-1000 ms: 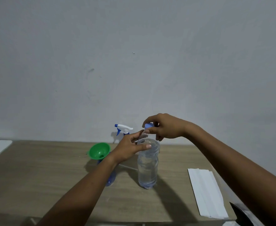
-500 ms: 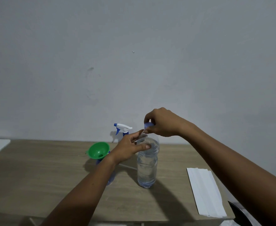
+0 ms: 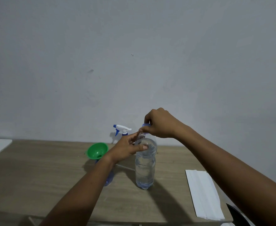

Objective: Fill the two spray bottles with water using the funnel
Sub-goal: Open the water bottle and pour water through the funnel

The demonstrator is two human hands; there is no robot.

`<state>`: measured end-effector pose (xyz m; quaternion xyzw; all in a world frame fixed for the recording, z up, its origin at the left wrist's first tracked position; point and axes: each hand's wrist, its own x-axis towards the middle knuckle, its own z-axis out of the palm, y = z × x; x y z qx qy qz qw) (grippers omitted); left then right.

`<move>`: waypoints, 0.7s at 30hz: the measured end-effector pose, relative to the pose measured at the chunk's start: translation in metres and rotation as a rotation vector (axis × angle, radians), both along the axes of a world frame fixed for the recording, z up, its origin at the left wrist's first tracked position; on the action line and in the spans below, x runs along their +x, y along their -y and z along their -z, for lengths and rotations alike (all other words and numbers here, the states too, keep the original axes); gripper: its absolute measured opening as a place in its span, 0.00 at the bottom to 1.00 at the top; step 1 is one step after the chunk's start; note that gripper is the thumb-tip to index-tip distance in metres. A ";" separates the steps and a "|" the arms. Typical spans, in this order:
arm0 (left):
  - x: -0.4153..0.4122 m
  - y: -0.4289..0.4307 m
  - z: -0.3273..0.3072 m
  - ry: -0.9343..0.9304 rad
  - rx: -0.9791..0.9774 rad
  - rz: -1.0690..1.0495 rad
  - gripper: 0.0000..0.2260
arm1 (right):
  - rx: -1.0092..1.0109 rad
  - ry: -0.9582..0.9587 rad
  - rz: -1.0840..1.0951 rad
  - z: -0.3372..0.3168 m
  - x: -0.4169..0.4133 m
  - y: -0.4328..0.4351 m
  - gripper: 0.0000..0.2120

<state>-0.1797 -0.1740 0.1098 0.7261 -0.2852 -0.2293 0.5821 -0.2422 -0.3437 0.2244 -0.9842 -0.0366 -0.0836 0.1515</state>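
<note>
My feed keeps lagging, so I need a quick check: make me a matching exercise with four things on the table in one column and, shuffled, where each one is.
Things:
1 funnel
2 cap
3 water bottle
4 white paper

Places:
A upright, held by the left hand
B flat near the table's right edge
C pinched by the right hand
D on top of a blue bottle

Pairs: 1-D; 2-C; 3-A; 4-B
</note>
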 end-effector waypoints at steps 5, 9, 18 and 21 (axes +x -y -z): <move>-0.001 0.001 0.001 -0.042 -0.002 0.001 0.30 | -0.023 -0.148 -0.164 -0.016 -0.004 0.007 0.10; -0.005 0.001 -0.002 -0.064 -0.004 -0.016 0.29 | -0.034 -0.219 -0.204 -0.022 -0.001 0.009 0.14; -0.009 0.000 -0.007 -0.070 0.012 -0.002 0.32 | 0.096 -0.117 -0.073 -0.007 -0.001 0.014 0.12; -0.008 -0.001 -0.007 -0.072 0.019 0.029 0.35 | 0.323 0.000 -0.063 -0.005 -0.006 0.025 0.11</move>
